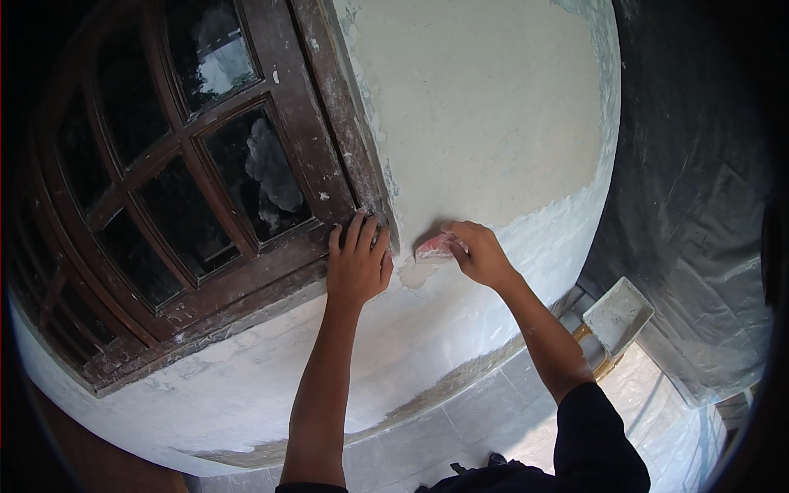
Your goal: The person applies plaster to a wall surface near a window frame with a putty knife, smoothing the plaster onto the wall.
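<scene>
My left hand (359,259) rests with spread fingers on the lower right corner of a brown wooden window frame (311,246), which is spotted with white residue. To its right, my right hand (478,255) grips a small pink, whitish-smeared scraper (431,245) against the plastered wall (485,115). A patch of darker, rougher plaster shows just below the scraper. The wall has a beige upper area and whiter plaster lower down. Part of the scraper is hidden by my fingers.
Window panes (164,209) fill the left. At right hangs dark plastic sheeting (690,214). A white rectangular tray (625,287) with residue sits low beside some grey objects. Grey floor tiles (493,411) run below the wall, with my foot partly visible.
</scene>
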Available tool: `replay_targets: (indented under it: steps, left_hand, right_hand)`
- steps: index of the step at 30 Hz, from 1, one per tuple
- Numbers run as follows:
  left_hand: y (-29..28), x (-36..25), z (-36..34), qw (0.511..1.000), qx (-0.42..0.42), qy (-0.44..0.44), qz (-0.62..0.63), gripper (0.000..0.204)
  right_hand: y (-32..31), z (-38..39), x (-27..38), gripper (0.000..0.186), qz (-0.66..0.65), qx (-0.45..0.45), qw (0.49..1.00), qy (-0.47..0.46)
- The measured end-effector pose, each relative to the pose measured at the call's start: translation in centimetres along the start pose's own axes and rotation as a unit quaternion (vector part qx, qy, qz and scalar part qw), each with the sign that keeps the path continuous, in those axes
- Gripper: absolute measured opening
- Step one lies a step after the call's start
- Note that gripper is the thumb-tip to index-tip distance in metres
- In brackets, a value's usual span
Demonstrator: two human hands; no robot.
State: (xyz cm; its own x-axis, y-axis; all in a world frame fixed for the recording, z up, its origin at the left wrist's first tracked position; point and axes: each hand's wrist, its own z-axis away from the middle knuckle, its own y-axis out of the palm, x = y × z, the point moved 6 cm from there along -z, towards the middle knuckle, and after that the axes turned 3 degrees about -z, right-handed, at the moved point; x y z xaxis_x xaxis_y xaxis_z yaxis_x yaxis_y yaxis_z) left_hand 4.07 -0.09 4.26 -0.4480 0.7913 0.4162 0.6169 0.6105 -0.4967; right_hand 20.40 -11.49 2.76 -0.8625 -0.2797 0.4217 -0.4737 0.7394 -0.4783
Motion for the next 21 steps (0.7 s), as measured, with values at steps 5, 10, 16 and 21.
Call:
replay_targets:
  steps: [5, 10, 16, 21]
  left_hand:
    - [-0.1, -0.1, -0.2, 1.0, 0.004, 0.002, -0.004, 0.038]
    - [0.1, -0.1, 0.0, 1.0, -0.001, 0.002, 0.001, 0.038]
    - [-0.1, -0.1, -0.2, 1.0, 0.003, 0.003, -0.01, 0.038]
    - [0.1, -0.1, 0.1, 1.0, 0.002, -0.001, -0.005, 0.037]
  right_hand:
    - [0.1, 0.8, -0.2, 0.025, -0.054, -0.002, 0.998, -0.012]
    - [-0.3, 1.6, -1.9, 0.027, -0.104, -0.084, 0.99, 0.038]
    - [1.8, 1.7, 0.4, 0.024, -0.011, 0.088, 0.995, -0.039]
    - [1.1, 1.0, 0.2, 0.025, -0.02, -0.021, 0.999, -0.044]
